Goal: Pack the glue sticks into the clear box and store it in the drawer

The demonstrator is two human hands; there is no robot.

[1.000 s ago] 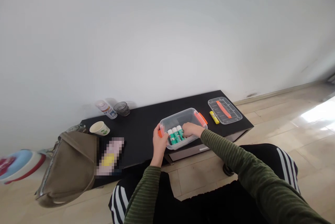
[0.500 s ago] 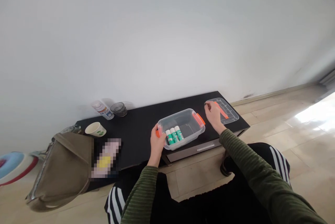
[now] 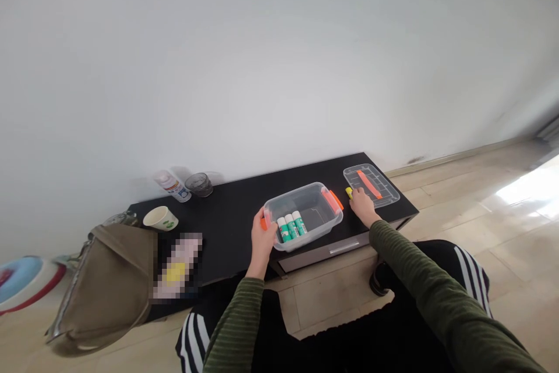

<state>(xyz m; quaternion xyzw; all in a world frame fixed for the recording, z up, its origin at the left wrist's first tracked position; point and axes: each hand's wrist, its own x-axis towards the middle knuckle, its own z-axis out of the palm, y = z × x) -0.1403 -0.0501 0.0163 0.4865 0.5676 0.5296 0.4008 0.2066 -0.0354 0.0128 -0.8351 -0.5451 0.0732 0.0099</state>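
right hand [image 3: 362, 205] to clear plastic box [image 3: 317, 237]: narrow strip of black tabletop [image 3: 239, 210] | orange latch [image 3: 336, 201] in between | room inside, right of three green-and-white glue sticks [image 3: 292, 226]

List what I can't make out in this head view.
In the head view:
- Small yellow cylinder: partly covered by the right hand.
- Left orange plastic latch of the clear rectangular plastic box: partly behind the left hand.
- Print on the three green-and-white cylindrical sticks: too small.
- Round blue, white and red object: cut off by the left edge.
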